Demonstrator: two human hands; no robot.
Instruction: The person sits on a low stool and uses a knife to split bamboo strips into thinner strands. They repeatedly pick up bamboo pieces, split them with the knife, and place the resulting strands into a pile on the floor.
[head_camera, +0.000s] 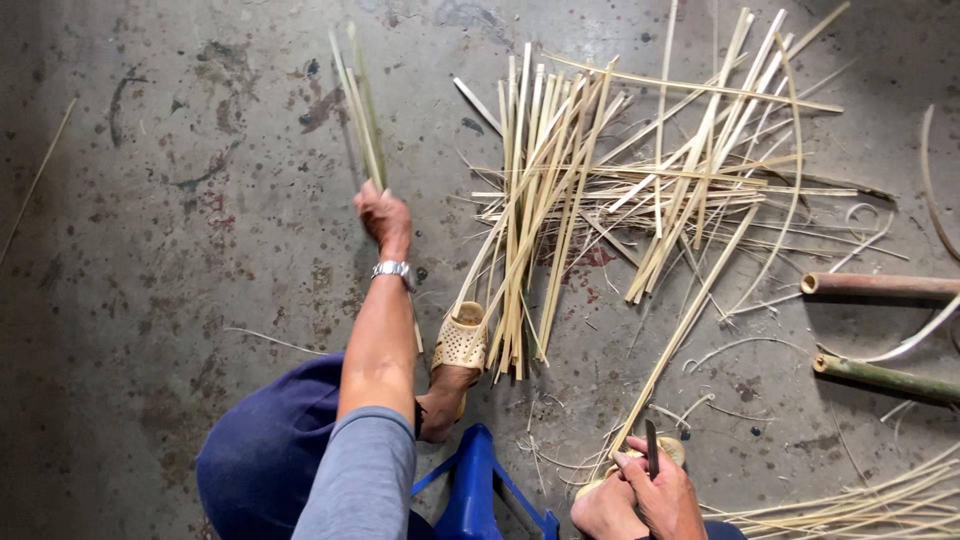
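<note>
Bamboo strips (362, 120) are standing up out of your left hand (383, 215), which is reaching out over the concrete floor (150, 300) with its fingers closed around their lower ends, so the small bunch is fanning away from you, well apart from the main heap. Your right hand (655, 490) is sitting low by your knee, fingers wrapped around a dark knife (651, 450) with the blade pointing up, close beside one long strip (690, 320) that is running from there toward the heap. That pile (600, 180) of split strips is lying loose and crisscrossed in front of your sandal (460, 345), and more strips (860, 505) are lying at the lower right. Two round bamboo poles (880, 330) are lying unsplit at the right edge. Judging by all this, you are partway through: plenty is already split, only a few strips are gathered in hand, and the poles and the untidy heap are waiting. A blue stool (475, 490) is showing under you.
</note>
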